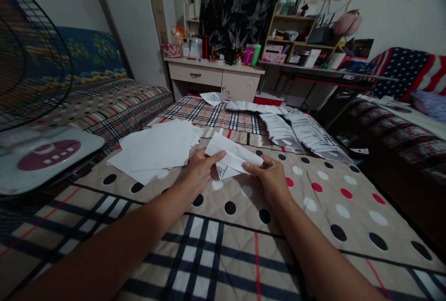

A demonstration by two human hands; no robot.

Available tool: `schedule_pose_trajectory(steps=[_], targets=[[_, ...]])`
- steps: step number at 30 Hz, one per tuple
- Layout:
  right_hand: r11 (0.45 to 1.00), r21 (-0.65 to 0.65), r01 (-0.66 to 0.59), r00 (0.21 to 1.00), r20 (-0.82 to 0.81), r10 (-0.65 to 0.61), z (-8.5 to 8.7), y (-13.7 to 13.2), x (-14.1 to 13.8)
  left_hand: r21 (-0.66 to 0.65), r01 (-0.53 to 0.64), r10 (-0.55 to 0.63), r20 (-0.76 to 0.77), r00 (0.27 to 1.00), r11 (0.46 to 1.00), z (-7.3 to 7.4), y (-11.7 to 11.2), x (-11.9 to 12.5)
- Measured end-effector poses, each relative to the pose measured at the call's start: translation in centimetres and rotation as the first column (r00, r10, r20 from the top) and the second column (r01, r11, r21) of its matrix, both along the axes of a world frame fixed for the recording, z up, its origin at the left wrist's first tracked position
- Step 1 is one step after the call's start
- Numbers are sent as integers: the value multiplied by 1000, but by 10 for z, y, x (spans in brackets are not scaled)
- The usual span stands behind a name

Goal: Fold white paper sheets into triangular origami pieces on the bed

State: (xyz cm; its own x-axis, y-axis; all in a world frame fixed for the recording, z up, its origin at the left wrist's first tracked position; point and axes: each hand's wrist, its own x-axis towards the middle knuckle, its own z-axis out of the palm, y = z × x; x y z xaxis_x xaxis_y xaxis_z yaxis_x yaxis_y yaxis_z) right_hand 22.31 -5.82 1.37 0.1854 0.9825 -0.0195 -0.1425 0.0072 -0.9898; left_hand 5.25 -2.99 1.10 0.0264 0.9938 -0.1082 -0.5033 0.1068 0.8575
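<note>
Both my hands hold one folded white paper (232, 154) just above the quilted bedspread (313, 199). My left hand (200, 171) pinches its left end between thumb and fingers. My right hand (270, 178) grips its right end, fingers curled under. A loose stack of flat white sheets (158, 147) lies on the bed just left of my left hand. Beyond the held paper, rows of folded white papers (296, 129) lie overlapped in long lines toward the far edge of the bed.
A fan (31, 73) with a white base (42, 157) stands at the left. A dresser (216, 75) with bottles, a shelf (292, 36) and a desk stand past the bed. Another bed with a striped cover (411, 73) is at the right, across a dark gap.
</note>
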Motion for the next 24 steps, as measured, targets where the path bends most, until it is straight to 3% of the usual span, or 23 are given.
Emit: schedule_pose_trajectory(steps=[3,9,13,18,24], targets=[[1000,15,-5,1000,-4,5,-1,-3,-6,15,31,-31,-28,999,999,-2,-6,6],[997,55,-50,999,13,49,0,-10,-17,112,-14,30,-143,989,994,-5,-16,12],[994,54,-98,994,62,94,2,-11,-18,127,-28,45,-134,990,992,-3,-18,14],[997,16,-75,996,47,75,4,-8,-11,93,-95,103,-86,991,991,0,-11,9],[998,33,-60,991,125,56,5,-2,5,92,-102,116,-153,981,990,1,7,-13]])
